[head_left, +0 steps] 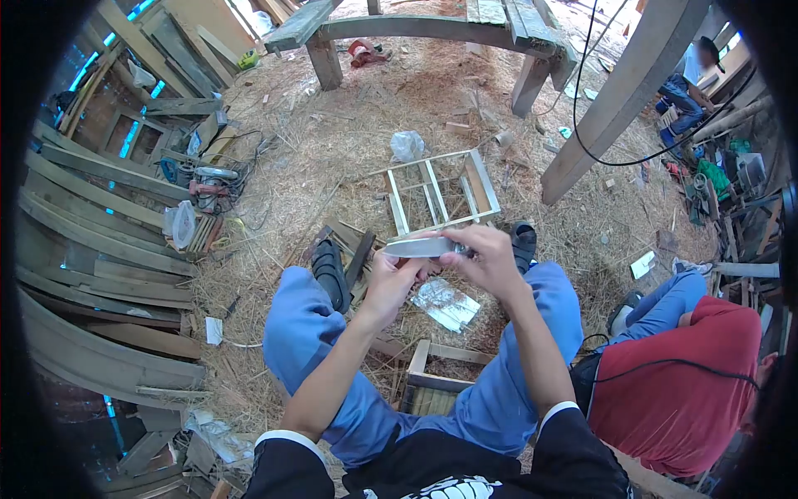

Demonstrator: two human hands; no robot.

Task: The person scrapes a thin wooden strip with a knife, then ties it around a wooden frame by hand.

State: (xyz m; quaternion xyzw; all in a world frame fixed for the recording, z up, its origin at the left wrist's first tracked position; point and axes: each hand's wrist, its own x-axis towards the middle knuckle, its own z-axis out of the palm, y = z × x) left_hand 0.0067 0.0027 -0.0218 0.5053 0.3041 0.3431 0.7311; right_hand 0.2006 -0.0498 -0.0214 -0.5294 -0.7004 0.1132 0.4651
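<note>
In front of my knees I hold a flat grey piece shaped like a blade (420,247), tapering toward its left end. My right hand (489,256) is closed around its right end, and my left hand (389,283) pinches it near the left end. Whether it has a handle is hidden by my right fingers. Below my hands, a white sheet (447,304) strewn with shavings lies on the ground between my feet. Beyond them stands a small light wooden frame with slats (431,191).
A person in a red shirt (677,382) sits close at my right; another person (690,83) is farther back. A wooden bench (424,30) and slanted post (619,104) stand ahead. A circular saw (212,185) and stacked boards (108,279) lie at left.
</note>
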